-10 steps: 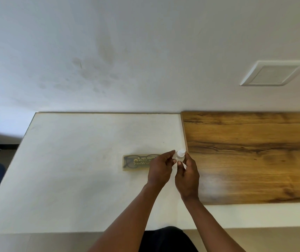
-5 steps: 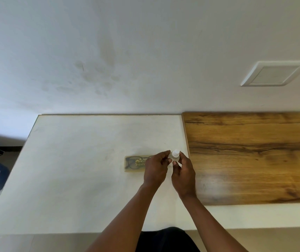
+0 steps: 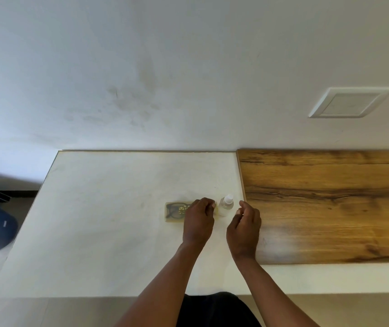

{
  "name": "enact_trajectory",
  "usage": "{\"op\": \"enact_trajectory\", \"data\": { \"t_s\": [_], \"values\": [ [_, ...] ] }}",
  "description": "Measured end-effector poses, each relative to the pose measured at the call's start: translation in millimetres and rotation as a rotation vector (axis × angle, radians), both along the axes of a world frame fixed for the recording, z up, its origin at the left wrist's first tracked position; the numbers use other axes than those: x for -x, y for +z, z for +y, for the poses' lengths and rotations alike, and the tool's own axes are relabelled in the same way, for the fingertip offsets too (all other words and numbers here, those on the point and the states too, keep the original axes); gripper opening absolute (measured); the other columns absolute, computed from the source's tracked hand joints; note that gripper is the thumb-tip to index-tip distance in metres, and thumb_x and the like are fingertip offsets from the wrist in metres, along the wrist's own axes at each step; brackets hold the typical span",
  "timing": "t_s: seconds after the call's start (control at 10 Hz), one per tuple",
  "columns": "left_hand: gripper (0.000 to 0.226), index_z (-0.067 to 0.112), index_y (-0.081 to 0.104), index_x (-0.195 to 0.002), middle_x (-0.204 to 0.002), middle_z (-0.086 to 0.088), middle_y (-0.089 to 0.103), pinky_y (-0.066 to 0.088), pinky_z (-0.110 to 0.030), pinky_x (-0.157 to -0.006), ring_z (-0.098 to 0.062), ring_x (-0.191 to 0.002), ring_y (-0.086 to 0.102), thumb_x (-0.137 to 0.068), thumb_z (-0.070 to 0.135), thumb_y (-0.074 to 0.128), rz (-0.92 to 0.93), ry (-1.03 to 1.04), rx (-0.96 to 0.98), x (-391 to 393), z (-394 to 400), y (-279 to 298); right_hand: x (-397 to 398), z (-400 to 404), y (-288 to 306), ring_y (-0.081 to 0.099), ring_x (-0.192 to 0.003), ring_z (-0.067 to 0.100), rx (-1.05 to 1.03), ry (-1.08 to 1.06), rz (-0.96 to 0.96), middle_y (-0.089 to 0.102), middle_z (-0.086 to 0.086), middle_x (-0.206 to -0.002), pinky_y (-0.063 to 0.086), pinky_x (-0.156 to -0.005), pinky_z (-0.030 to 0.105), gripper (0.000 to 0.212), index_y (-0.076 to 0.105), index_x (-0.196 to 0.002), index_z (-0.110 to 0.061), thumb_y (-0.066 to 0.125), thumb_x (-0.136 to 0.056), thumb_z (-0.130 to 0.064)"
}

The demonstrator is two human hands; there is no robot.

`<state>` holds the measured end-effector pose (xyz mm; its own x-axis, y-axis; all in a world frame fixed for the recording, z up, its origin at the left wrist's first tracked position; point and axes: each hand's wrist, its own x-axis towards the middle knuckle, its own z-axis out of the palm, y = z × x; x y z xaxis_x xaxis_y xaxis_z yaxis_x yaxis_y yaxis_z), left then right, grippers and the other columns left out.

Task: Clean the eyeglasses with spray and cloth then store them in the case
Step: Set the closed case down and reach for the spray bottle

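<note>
Right hand [image 3: 244,226] hangs beside the wooden panel's edge [image 3: 242,180], fingers loosely curled, holding nothing. Spray bottle [image 3: 225,205] stands upright just left of it, untouched. Left hand [image 3: 198,223] covers the case's [image 3: 173,212] right end; grip indeterminate. Eyeglasses [image 3: 172,211] lie inside. White tabletop [image 3: 108,220] extends leftward.

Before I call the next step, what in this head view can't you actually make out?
- Right end of the case: hidden by the left hand; whether its fingers grip the case is unclear.
- Glasses inside: only the left lens shows.
- Gold print on the case: too small to read.
- Cleaning cloth: not visible.
- Spray bottle: fill level unclear.
- Right hand: fingers curled, apparently empty.
</note>
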<state>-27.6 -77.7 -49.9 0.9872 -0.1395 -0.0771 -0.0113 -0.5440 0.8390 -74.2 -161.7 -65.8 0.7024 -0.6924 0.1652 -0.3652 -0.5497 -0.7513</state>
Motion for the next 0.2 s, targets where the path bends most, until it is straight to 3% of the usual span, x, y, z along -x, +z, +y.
{"op": "enact_trajectory", "data": {
  "t_s": [0.2],
  "values": [
    [0.021, 0.007, 0.057, -0.079, -0.079, -0.007, 0.06, 0.031, -0.023, -0.057, -0.016, -0.067, 0.049, -0.093, 0.021, 0.05, -0.095, 0.046, -0.053, 12.2, 15.0, 30.4, 7.9, 7.4, 33.2, 0.056, -0.087, 0.037, 0.125, 0.018, 0.058, 0.064, 0.023, -0.095, 0.046, -0.071, 0.041, 0.015, 0.061, -0.099, 0.002, 0.05, -0.092, -0.004]
  ]
}}
